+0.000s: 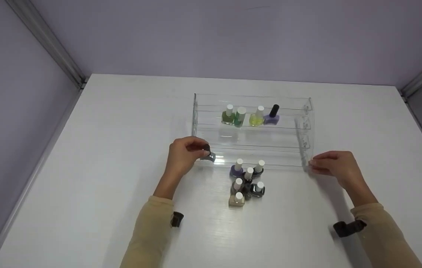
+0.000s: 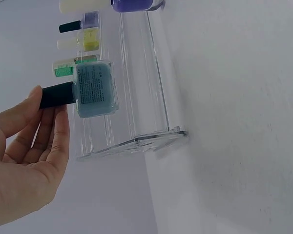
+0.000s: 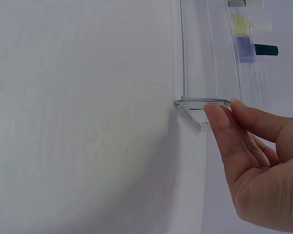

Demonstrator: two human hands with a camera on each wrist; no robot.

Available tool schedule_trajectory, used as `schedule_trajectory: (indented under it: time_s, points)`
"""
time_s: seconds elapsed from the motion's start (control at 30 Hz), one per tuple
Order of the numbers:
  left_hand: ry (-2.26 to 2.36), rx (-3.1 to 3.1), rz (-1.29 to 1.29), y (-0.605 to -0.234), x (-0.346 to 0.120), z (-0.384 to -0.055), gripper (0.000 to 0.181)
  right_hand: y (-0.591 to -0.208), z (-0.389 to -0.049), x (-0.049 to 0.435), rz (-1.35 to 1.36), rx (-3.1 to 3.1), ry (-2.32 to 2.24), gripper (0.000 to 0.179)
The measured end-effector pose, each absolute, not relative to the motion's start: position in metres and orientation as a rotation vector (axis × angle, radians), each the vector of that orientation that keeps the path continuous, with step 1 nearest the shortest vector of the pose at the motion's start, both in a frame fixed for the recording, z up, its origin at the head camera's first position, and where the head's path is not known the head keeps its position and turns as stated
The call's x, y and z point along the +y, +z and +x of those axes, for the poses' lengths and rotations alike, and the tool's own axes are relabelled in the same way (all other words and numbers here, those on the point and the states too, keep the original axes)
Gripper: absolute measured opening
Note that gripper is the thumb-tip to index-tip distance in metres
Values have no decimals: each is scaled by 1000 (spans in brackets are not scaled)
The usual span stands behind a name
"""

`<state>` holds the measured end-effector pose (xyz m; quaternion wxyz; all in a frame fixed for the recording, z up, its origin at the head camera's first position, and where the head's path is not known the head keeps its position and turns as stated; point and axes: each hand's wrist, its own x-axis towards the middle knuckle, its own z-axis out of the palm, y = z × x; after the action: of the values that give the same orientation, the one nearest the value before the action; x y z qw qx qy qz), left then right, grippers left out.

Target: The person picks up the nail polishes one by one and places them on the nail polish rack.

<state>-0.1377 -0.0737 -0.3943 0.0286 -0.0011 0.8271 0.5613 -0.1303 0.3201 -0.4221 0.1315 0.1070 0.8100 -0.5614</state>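
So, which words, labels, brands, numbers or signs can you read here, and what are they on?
None can be read.
Bottle in the left hand: lines of small dark print, too blurred to read.
Other bottles: no text can be made out.

No word can be read. Small dark lines of print [image 2: 89,84] run across the flat side of the black-capped bottle [image 2: 110,100] in the left hand [image 2: 31,158], by the front left corner of the clear rack [image 1: 277,165], too blurred to decipher.
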Motion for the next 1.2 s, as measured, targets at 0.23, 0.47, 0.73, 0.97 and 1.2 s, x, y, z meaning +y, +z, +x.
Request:
schedule_trajectory:
  time_s: [0.23,0.47,0.73,0.97,1.2]
  points:
    - [1730,2580,-17,-393,-76,-141,19,-423,-131,321,305,2353,-1638,37]
    - [1735,2604,-13,-392,-77,-144,19,-425,-132,322,305,2346,-1645,32]
    - [1743,2606,-10,-387,-78,-149,19,-423,-131,322,296,2329,-1675,34]
    - [1743,2614,5,-384,-80,-156,19,-424,-131,321,291,2333,-1662,33]
    - [1756,2624,22,-384,-81,-162,19,-424,-130,321,295,2354,-1633,34]
